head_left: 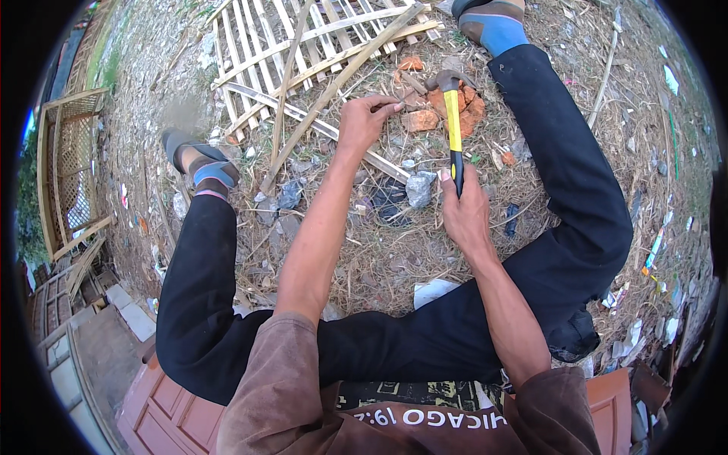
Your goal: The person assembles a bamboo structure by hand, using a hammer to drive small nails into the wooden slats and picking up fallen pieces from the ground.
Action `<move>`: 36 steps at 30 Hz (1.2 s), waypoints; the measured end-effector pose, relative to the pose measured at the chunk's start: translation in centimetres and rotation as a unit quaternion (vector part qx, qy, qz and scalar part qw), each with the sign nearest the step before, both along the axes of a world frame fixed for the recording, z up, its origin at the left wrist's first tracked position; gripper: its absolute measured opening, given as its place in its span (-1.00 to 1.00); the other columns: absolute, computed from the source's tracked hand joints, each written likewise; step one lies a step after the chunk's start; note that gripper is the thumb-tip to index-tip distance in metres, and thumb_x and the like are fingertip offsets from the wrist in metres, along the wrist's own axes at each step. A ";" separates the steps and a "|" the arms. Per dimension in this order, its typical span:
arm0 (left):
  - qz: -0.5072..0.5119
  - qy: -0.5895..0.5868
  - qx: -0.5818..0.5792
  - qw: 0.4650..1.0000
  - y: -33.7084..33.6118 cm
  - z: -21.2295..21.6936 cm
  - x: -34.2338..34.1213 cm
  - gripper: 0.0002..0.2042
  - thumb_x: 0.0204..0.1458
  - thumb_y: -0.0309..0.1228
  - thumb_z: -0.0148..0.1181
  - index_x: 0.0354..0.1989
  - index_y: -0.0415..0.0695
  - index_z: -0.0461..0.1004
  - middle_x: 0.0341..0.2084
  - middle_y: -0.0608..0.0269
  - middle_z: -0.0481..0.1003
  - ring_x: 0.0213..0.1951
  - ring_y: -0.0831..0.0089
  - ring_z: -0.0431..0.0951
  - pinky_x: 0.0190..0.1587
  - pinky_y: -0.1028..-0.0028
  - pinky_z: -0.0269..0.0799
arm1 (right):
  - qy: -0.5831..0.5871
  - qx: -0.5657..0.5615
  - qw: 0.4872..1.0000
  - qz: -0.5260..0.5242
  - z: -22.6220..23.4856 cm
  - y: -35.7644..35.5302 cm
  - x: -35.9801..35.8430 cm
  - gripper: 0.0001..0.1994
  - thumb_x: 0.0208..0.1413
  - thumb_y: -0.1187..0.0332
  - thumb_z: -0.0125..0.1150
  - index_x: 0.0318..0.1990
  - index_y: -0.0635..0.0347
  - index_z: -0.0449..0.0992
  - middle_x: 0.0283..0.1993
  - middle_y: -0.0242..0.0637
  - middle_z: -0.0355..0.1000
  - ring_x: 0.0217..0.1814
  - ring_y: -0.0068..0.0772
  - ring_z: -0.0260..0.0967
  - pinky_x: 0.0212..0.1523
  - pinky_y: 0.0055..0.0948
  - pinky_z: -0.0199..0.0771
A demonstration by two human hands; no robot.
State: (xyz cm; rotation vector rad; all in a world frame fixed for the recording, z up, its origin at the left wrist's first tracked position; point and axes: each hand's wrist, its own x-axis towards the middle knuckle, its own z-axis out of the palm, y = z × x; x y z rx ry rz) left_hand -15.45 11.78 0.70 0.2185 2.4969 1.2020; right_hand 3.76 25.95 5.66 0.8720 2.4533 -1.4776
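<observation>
A person sits on a reddish panelled door (171, 421) at the bottom of the frame, legs in black trousers (197, 303) spread over dry straw and litter. Just right of centre, the right hand (464, 216) is closed around the black grip of a yellow-handled hammer (453, 125), whose metal head sits above broken red brick pieces (436, 106) in the upper middle. Left of the hammer head, the left hand (364, 121) pinches something small between thumb and fingertips beside the bricks; what it holds is too small to tell. Beyond the hands, at top centre, lies a lattice of pale bamboo strips (303, 45), crossed by a long diagonal pole (341, 80). A wooden trellis frame (64, 167) stands at the left edge.
</observation>
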 end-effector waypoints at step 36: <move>0.002 0.095 -0.067 0.993 0.7 -0.3 2.0 -0.77 0.00 -0.26 0.44 -0.26 -0.13 0.71 -0.52 0.13 0.63 -0.50 0.39 0.58 -0.38 0.41 0.43 | 0.041 0.151 0.984 0.086 0.0 -1.2 0.0 -0.79 0.35 0.26 0.03 -0.15 0.22 0.25 -0.65 0.05 0.41 -0.58 0.28 0.43 -0.54 0.18 0.31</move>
